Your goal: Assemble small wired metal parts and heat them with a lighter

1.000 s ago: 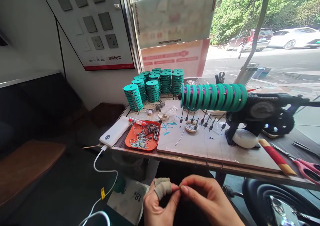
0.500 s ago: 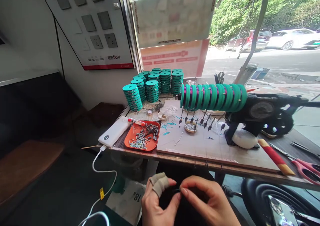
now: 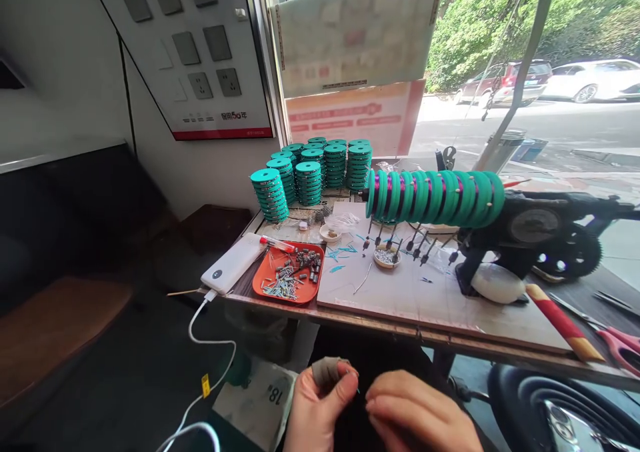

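Note:
Both hands are low in front of the table edge, over my lap. My left hand (image 3: pixel 323 402) has grey tape on the index finger and pinches something thin, a fine wire or thread I cannot make out, between thumb and fingertip. My right hand (image 3: pixel 415 415) is beside it with its fingers curled inward toward the left; what it holds is hidden. Above them on the table a row of teal spools (image 3: pixel 433 195) wound with purple wire sits on a black winding machine (image 3: pixel 537 229).
Stacks of teal spools (image 3: pixel 310 172) stand at the back. An orange tray (image 3: pixel 287 279) holds small metal parts beside a white power bank (image 3: pixel 233 262) with a hanging cable. A small dish (image 3: pixel 387 257), a white cutting mat (image 3: pixel 425 292), a red-handled tool (image 3: pixel 565 322) and red scissors (image 3: pixel 620 345) lie on the table.
Both hands dropped lower in the view. The right hand turned its fingers down and drew slightly away from the left, which keeps its pinch. The camera shifted a little.

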Demonstrator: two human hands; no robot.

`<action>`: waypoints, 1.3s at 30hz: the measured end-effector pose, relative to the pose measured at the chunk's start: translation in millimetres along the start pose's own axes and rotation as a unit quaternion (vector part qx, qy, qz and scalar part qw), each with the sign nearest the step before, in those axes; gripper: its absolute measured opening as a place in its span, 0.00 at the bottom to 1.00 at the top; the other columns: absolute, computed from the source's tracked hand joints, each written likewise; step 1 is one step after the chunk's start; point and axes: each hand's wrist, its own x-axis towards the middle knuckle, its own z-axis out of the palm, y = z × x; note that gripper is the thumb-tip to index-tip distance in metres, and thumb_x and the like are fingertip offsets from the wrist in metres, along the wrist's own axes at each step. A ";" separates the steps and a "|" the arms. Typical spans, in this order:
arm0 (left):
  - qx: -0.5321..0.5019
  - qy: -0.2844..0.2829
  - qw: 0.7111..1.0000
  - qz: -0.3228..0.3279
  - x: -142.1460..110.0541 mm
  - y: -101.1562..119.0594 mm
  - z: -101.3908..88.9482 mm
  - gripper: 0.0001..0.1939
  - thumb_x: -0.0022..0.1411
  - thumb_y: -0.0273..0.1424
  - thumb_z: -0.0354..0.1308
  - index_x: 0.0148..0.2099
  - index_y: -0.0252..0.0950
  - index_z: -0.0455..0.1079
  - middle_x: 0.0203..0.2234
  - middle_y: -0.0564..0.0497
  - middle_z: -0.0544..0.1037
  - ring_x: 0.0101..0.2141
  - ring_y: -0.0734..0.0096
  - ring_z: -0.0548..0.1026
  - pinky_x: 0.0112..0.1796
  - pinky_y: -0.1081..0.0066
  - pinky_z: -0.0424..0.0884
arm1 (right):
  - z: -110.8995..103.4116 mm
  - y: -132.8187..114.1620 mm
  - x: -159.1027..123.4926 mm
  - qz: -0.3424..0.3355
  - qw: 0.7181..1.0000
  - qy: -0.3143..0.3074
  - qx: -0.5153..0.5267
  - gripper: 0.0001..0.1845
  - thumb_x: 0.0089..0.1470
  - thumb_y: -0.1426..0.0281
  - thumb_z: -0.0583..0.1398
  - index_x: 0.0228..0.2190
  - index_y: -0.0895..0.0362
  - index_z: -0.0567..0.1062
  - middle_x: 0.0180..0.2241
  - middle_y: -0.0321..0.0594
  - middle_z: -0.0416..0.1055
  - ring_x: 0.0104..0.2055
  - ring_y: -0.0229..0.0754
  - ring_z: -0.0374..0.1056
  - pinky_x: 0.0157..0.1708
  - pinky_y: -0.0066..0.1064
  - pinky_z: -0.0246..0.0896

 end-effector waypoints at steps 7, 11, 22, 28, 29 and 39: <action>0.375 0.081 0.853 0.354 -3.6 -9.5 -7.3 0.03 0.48 0.33 0.62 0.25 0.42 0.75 0.23 0.53 0.75 0.28 0.67 0.72 0.32 0.70 0.66 | -2.8 -4.0 16.6 0.340 0.932 -0.052 0.113 0.10 0.50 0.65 0.58 0.23 0.57 0.75 0.23 0.38 0.73 0.27 0.40 0.68 0.28 0.25 0.63; 0.415 0.082 0.801 0.424 -1.4 -14.4 -9.9 0.02 0.50 0.32 0.61 0.27 0.43 0.74 0.22 0.55 0.74 0.27 0.68 0.71 0.31 0.69 0.67 | -1.7 -4.1 16.8 0.369 0.918 -0.061 0.130 0.12 0.49 0.62 0.58 0.23 0.58 0.75 0.23 0.39 0.73 0.28 0.41 0.67 0.29 0.26 0.61; 0.448 0.072 0.741 0.494 4.2 -20.2 -15.7 0.01 0.52 0.31 0.60 0.29 0.41 0.72 0.24 0.54 0.75 0.27 0.69 0.71 0.30 0.69 0.68 | -0.3 -3.7 18.1 0.382 0.912 -0.066 0.137 0.13 0.48 0.62 0.58 0.23 0.59 0.75 0.23 0.40 0.72 0.28 0.42 0.66 0.29 0.27 0.59; 0.470 0.072 0.726 0.497 3.3 -18.9 -15.7 0.02 0.53 0.31 0.59 0.28 0.40 0.72 0.23 0.52 0.74 0.26 0.68 0.70 0.28 0.69 0.68 | -1.6 -4.5 17.7 0.379 0.913 -0.067 0.132 0.13 0.48 0.62 0.58 0.23 0.59 0.75 0.23 0.40 0.73 0.28 0.42 0.67 0.29 0.28 0.60; 0.473 0.073 0.724 0.497 2.9 -18.4 -15.4 0.02 0.53 0.31 0.59 0.28 0.40 0.72 0.23 0.52 0.74 0.26 0.68 0.70 0.28 0.69 0.68 | -1.8 -4.8 17.6 0.379 0.913 -0.065 0.133 0.13 0.48 0.62 0.58 0.23 0.59 0.75 0.23 0.40 0.73 0.28 0.42 0.67 0.29 0.28 0.60; 0.516 0.067 0.689 0.505 1.3 -15.6 -15.4 0.03 0.55 0.31 0.57 0.29 0.40 0.71 0.24 0.52 0.73 0.27 0.68 0.69 0.28 0.69 0.66 | -2.0 -4.0 17.2 0.367 0.919 -0.086 0.115 0.14 0.49 0.62 0.57 0.23 0.59 0.74 0.23 0.40 0.72 0.27 0.41 0.66 0.29 0.27 0.60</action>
